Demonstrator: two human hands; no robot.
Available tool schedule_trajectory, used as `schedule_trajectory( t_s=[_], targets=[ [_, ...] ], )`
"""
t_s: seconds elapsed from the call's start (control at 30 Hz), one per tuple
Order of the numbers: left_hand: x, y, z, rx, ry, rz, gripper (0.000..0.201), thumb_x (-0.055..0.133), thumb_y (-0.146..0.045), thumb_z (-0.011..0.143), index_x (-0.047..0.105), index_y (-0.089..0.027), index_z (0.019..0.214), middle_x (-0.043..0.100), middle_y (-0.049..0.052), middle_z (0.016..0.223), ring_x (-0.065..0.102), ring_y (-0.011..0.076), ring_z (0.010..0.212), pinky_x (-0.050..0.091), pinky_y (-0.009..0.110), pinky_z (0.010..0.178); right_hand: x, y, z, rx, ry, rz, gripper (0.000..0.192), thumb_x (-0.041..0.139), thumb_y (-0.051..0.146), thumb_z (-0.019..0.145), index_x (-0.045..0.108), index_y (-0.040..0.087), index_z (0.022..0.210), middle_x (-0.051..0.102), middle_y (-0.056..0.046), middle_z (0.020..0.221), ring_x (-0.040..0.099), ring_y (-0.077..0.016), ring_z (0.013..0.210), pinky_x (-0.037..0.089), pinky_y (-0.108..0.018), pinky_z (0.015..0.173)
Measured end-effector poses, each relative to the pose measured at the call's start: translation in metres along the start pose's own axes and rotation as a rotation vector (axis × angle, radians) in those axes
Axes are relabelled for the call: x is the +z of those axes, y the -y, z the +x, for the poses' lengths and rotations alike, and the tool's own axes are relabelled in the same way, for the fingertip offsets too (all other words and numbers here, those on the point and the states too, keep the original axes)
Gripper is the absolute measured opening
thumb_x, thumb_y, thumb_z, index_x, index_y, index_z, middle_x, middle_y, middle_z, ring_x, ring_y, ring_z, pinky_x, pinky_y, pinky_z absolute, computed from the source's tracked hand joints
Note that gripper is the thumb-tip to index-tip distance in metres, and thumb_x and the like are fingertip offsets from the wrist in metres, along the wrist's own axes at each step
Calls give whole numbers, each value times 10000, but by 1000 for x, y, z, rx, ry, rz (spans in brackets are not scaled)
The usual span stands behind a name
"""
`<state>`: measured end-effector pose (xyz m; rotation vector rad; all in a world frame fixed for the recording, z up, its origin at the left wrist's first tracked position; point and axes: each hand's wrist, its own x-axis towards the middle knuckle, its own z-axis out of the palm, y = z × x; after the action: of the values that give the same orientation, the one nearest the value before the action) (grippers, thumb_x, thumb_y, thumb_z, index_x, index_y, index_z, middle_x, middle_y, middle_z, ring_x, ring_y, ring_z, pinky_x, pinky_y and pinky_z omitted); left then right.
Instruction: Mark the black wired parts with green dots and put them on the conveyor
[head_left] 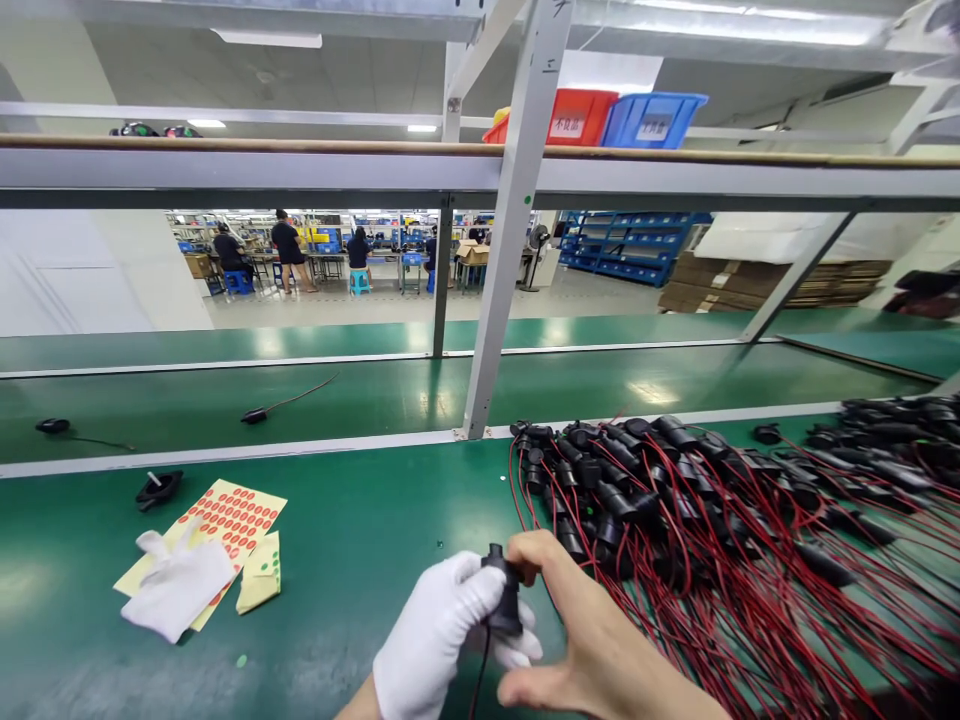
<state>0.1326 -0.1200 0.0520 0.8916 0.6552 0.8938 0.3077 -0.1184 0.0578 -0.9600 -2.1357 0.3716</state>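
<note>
Near the bench's front edge, the gloved left hand [439, 635] is closed around a small black connector [504, 592], bare right hand [592, 640] pinching its top; probably light, rigid plastic on a limp lead, best gripped by its body.

The bench top [352, 560] is glossy green. On it, the yellow sticker sheet [225, 520] carries rows of red dots; a white cloth glove [176, 585] lies across its near edge. Right of the sheet, the left hand [439, 635] wears white and holds a black part [504, 595]. Further right, black connectors trail red wires [720, 540].
</note>
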Motion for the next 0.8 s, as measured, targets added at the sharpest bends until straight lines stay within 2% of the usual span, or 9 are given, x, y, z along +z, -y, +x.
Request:
schedule_trajectory(
  t_s=[0.13, 0.2, 0.3, 0.43, 0.53, 0.63, 0.73, 0.8],
  targets=[
    [6, -1, 4, -76, 21, -171, 608, 741, -683, 720, 635, -94, 822, 658, 53, 638, 611, 117, 511, 500, 219, 543, -10, 5, 3, 310, 95, 200, 353, 703, 155, 724, 533, 231, 1023, 590, -8, 941, 597, -183, 868, 508, -278, 784],
    [10, 0, 7, -141, 30, -201, 702, 721, -770, 662, 643, -82, 775, 644, 56, 577, 605, 118, 460, 512, 215, 498, -14, 8, 7, 417, 136, 352, 240, 638, 199, 771, 540, 223, 989, 586, -13, 920, 590, -190, 864, 499, -298, 783],
    [12, 7, 11, -243, 42, -286, 788, 722, -843, 556, 644, -78, 727, 650, 76, 542, 624, 126, 443, 514, 191, 446, -17, 7, 13, 479, 170, 546, 178, 613, 280, 806, 553, 215, 960, 575, -13, 892, 576, -193, 847, 490, -310, 764],
    [13, 15, 15, -284, 52, -390, 799, 761, -824, 518, 660, -80, 790, 652, 59, 534, 612, 112, 432, 498, 167, 417, -16, 5, 15, 488, 143, 591, 168, 622, 301, 827, 568, 217, 961, 574, -12, 893, 568, -188, 842, 488, -298, 749],
    [13, 12, 12, -222, 79, -367, 757, 727, -807, 609, 663, -77, 798, 628, 47, 528, 587, 103, 425, 480, 169, 419, -19, 5, 11, 438, 125, 513, 193, 632, 228, 807, 573, 225, 991, 587, -11, 919, 596, -191, 865, 510, -289, 763],
    [11, 3, 5, -32, 85, -175, 623, 771, -664, 697, 696, -90, 928, 712, 79, 772, 621, 109, 552, 512, 202, 525, -27, 3, 4, 210, 92, 355, 448, 676, 82, 721, 566, 271, 1112, 608, -9, 1076, 612, -192, 1029, 502, -271, 910],
    [7, -3, -2, 188, -131, 186, 443, 888, -289, 620, 727, -170, 1016, 739, 50, 999, 668, 167, 848, 530, 253, 790, -34, 0, -1, -18, 55, 261, 666, 756, 95, 711, 510, 326, 1286, 563, -20, 1287, 549, -197, 1232, 435, -252, 1060],
    [3, -3, -4, 287, -272, 394, 447, 861, -147, 593, 750, -207, 1022, 752, 30, 1015, 665, 199, 954, 500, 281, 900, -36, -1, -2, -44, 1, 236, 653, 792, 213, 764, 492, 322, 1333, 567, -28, 1265, 560, -185, 1206, 440, -223, 1051]
  ],
)
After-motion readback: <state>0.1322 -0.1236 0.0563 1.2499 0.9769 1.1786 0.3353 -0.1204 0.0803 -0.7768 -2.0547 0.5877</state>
